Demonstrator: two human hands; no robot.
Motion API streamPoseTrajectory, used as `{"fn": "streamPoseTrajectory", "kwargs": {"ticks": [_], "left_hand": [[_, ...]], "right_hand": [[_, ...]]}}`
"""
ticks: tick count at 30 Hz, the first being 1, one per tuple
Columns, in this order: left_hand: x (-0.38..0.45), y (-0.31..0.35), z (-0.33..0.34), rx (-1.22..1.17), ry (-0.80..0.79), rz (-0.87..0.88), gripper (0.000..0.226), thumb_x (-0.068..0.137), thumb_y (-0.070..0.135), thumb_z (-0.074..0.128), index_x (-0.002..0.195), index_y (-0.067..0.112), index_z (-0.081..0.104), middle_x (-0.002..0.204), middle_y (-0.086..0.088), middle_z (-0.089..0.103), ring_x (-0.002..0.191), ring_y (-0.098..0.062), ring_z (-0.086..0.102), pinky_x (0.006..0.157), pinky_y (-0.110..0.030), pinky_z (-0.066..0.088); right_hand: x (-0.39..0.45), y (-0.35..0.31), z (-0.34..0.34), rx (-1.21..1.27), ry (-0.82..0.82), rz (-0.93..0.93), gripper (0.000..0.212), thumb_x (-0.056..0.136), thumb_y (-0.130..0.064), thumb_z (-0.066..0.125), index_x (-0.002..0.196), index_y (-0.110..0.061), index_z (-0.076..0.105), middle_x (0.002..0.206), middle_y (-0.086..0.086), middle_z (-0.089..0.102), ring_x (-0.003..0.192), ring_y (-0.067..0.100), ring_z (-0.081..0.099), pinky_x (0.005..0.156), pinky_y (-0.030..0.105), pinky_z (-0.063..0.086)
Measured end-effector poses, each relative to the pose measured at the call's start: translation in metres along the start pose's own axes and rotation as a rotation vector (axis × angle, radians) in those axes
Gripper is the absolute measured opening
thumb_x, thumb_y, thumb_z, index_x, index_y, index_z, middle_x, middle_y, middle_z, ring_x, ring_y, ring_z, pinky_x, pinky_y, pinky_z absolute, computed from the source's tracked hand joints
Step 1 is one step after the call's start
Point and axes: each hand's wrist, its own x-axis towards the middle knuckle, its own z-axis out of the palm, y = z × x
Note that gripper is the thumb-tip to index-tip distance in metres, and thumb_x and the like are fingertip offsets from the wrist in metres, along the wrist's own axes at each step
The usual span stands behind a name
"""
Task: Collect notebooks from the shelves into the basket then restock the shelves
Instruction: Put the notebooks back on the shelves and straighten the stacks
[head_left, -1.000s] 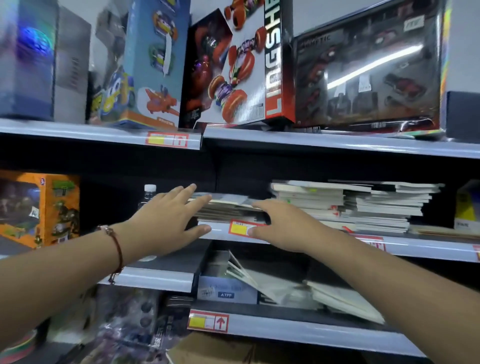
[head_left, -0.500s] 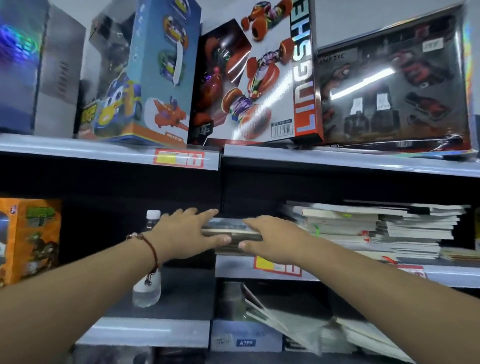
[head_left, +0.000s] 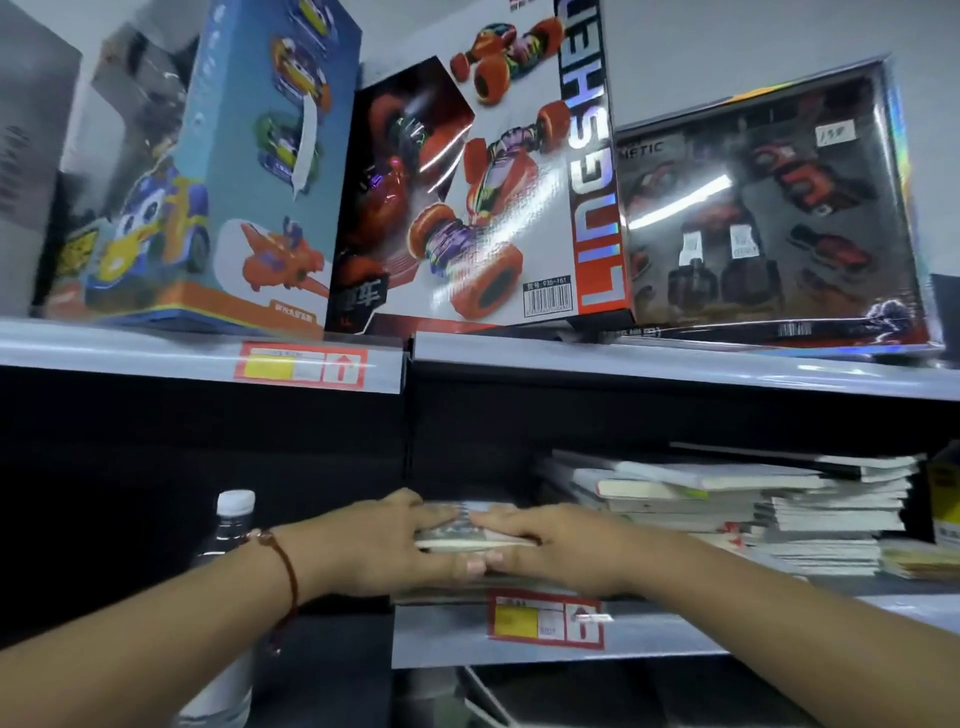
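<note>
Pale-edged and thin, a small stack of notebooks (head_left: 470, 540) lies at the front of the middle shelf (head_left: 675, 631), right above a red and yellow price tag (head_left: 545, 618) on the shelf's grey lip. Both hands grasp this stack from its two ends: the left hand (head_left: 374, 551) has its fingers (head_left: 431, 514) laid over the top cover and its thumb curled under the near edge, and the right hand (head_left: 550, 548) mirrors it, fingers on top and thumb beneath, so that the two thumbs almost meet in front. A red cord bracelet (head_left: 285, 566) circles the left wrist. Just to the right on the same shelf sits a taller, untidy pile of notebooks (head_left: 753, 509), white-edged and fanned out, apart from the held stack. To the left, on a lower dark ledge, a clear water bottle (head_left: 228, 525) with a white cap stands upright behind the left forearm. On the top shelf (head_left: 675, 364) stand three toy boxes side by side: a blue box (head_left: 218, 171) with cartoon cars, a white box (head_left: 483, 182) showing orange-wheeled stunt cars, and a dark windowed box (head_left: 769, 208) with red vehicles inside. A second price tag (head_left: 301, 364) is fixed below the blue box.
</note>
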Motion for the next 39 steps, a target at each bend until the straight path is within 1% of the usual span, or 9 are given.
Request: {"fn": "streamPoseTrajectory", "kwargs": {"ticks": [4,8,12,16,21,24,27,32,39], "left_hand": [[0.004,0.000,0.001,-0.052,-0.027,-0.016,0.097,0.064,0.095,0.041,0.149,0.051,0.023,0.143,0.020,0.027,0.123,-0.011,0.047,0.108,-0.028,0.036],[0.002,-0.002,0.005,-0.105,0.008,-0.003,0.092,0.066,0.091,0.047,0.147,0.052,0.027,0.139,0.021,0.030,0.121,-0.008,0.047,0.106,-0.025,0.036],[0.005,-0.004,-0.001,-0.116,-0.025,0.000,0.086,0.071,0.086,0.051,0.147,0.052,0.028,0.141,0.022,0.031,0.125,-0.008,0.045,0.103,-0.022,0.033],[0.001,-0.012,0.000,-0.287,0.045,0.022,0.081,0.071,0.074,0.066,0.143,0.049,0.039,0.143,0.026,0.041,0.125,-0.001,0.047,0.109,-0.023,0.035],[-0.013,-0.037,0.019,-0.419,0.316,-0.238,0.125,0.043,0.090,0.065,0.151,0.046,0.019,0.162,0.002,0.013,0.146,-0.022,0.027,0.117,-0.038,0.028],[-0.018,-0.047,0.028,-0.651,0.330,-0.267,0.134,0.041,0.087,0.071,0.153,0.040,0.015,0.159,-0.001,0.027,0.141,-0.022,0.035,0.108,-0.035,0.034],[-0.018,-0.045,0.033,-0.839,0.367,-0.283,0.136,0.036,0.082,0.078,0.152,0.034,0.024,0.152,-0.002,0.039,0.132,-0.019,0.043,0.108,-0.035,0.037],[-0.008,-0.026,0.039,-0.925,0.485,-0.262,0.107,0.066,0.055,0.081,0.153,0.026,0.025,0.151,-0.001,0.039,0.130,-0.020,0.043,0.095,-0.027,0.034],[-0.003,-0.014,0.045,-1.009,0.556,-0.283,0.095,0.072,0.070,0.067,0.147,0.021,0.034,0.146,-0.004,0.045,0.126,-0.020,0.048,0.091,-0.029,0.036]], "right_hand": [[-0.001,0.014,0.001,0.110,-0.035,0.008,0.057,0.096,-0.062,0.039,0.150,-0.047,0.027,0.157,-0.022,0.025,0.142,0.007,0.031,0.107,0.023,0.028],[-0.006,0.028,-0.001,0.095,-0.068,0.137,0.072,0.086,-0.078,0.031,0.150,-0.044,0.025,0.157,-0.011,0.031,0.141,0.015,0.033,0.113,0.034,0.030],[-0.008,0.034,0.002,0.281,0.015,0.293,0.094,0.079,-0.081,0.045,0.155,-0.031,0.020,0.161,-0.008,0.023,0.145,0.017,0.028,0.113,0.032,0.027],[-0.006,0.018,0.019,0.470,0.098,0.307,0.074,0.087,-0.070,0.048,0.148,-0.029,0.038,0.154,-0.006,0.037,0.135,0.015,0.041,0.097,0.026,0.034],[-0.008,0.001,0.028,0.433,0.263,0.247,0.055,0.093,-0.061,0.047,0.140,-0.032,0.048,0.145,-0.010,0.048,0.105,0.005,0.049,0.072,0.017,0.039],[-0.005,-0.006,0.028,0.452,0.288,0.234,0.059,0.092,-0.062,0.048,0.142,-0.032,0.045,0.146,-0.009,0.046,0.118,0.010,0.051,0.088,0.026,0.042],[0.005,-0.007,0.027,0.440,0.288,0.265,0.067,0.090,-0.066,0.048,0.147,-0.032,0.037,0.151,-0.005,0.038,0.121,0.015,0.049,0.090,0.031,0.040],[0.018,0.011,0.029,0.532,0.263,0.402,0.087,0.083,-0.075,0.049,0.153,-0.031,0.022,0.161,0.000,0.021,0.144,0.027,0.029,0.114,0.047,0.031],[0.025,-0.002,0.039,0.890,0.258,0.474,0.093,0.084,-0.066,0.059,0.153,-0.014,0.025,0.157,0.008,0.030,0.140,0.031,0.036,0.107,0.043,0.035]]}}
